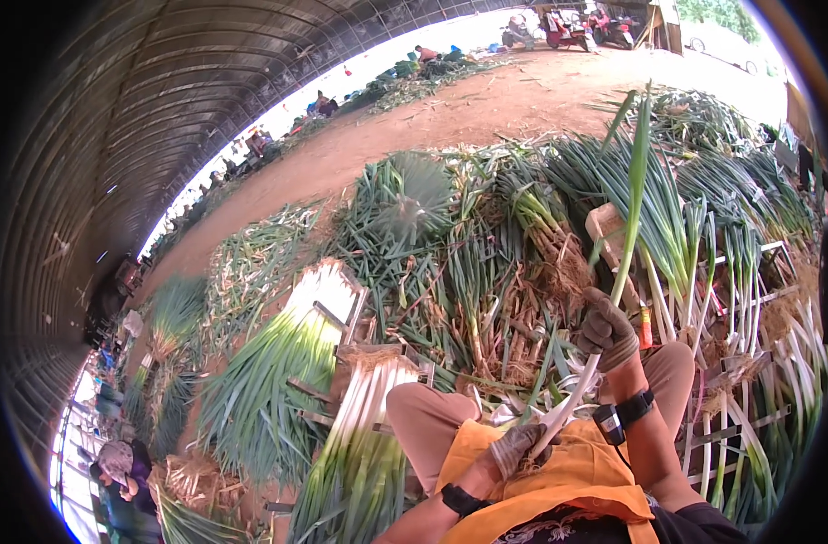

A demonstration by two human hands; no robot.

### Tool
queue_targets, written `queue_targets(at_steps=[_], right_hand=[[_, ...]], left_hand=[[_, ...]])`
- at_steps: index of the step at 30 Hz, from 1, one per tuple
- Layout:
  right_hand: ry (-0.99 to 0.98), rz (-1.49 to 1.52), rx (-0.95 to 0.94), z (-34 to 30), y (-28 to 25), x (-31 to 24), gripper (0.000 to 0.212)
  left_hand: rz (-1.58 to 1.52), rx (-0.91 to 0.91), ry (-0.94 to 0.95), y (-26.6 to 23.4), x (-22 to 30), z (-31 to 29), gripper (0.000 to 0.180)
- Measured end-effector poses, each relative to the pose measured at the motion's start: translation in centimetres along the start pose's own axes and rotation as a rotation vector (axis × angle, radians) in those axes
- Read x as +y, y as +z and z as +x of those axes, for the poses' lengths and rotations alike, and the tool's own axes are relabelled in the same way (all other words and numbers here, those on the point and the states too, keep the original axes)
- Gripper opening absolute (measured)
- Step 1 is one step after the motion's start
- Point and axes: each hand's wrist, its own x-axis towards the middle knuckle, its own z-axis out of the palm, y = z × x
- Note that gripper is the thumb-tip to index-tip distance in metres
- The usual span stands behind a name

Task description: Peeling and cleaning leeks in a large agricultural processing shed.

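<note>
One long green onion [633, 213] slants across my lap, its white stalk low and its green leaves pointing up and away. Wrapped round the stalk partway up is my gloved right hand [608, 332], closed on it. My gloved left hand [515, 451] is closed at the lower, root end, against the orange apron [559, 471]; its fingertips are partly hidden. Beyond my right hand lies a heap of unsorted green onions with brown roots [563, 272]. Left of my knee rests a bundle of cleaned white-stalked onions [370, 408].
A larger cleaned bundle [296, 354] lies farther left. A wooden piece [604, 227] and an orange handle [646, 328] are near my right hand. More onions stand in a metal rack [722, 433] at right. A person [119, 462] is at lower left; motorbikes [572, 32] stand far off.
</note>
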Motion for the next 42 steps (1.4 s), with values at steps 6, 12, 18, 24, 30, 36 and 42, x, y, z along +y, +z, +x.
queue_targets(at_steps=[6, 12, 18, 24, 30, 36, 42], right_hand=[[0.082, 0.351, -0.351, 3.8, 3.5, 0.2, 0.026], [0.082, 0.120, -0.277, 6.1, 4.2, -2.2, 0.033], [-0.022, -0.131, 0.137, 4.5, 4.9, -5.6, 0.028], [-0.056, -0.382, 0.678, 3.5, 2.5, -4.5, 0.016], [-0.038, -0.540, 0.799, 2.7, 0.6, -1.8, 0.019], [-0.012, -0.553, 0.882, -0.9, -4.0, 0.3, 0.020], [0.073, -0.540, 0.990, -1.3, -5.8, 1.2, 0.017]], left_hand=[[-0.099, -0.217, -0.181, 1.0, 1.8, -1.4, 0.026], [0.198, -0.046, -0.049, 4.6, 1.5, -0.6, 0.017], [0.867, 0.759, -0.182, 2.1, 4.9, 3.5, 0.031], [0.655, 0.253, 0.477, 8.1, 4.8, 2.9, 0.026], [1.084, 0.454, 0.287, 5.1, 4.8, 3.3, 0.019], [1.506, 0.258, 0.126, 2.0, 1.7, 5.8, 0.018], [1.382, 0.374, 0.099, 1.9, 1.0, 5.2, 0.021]])
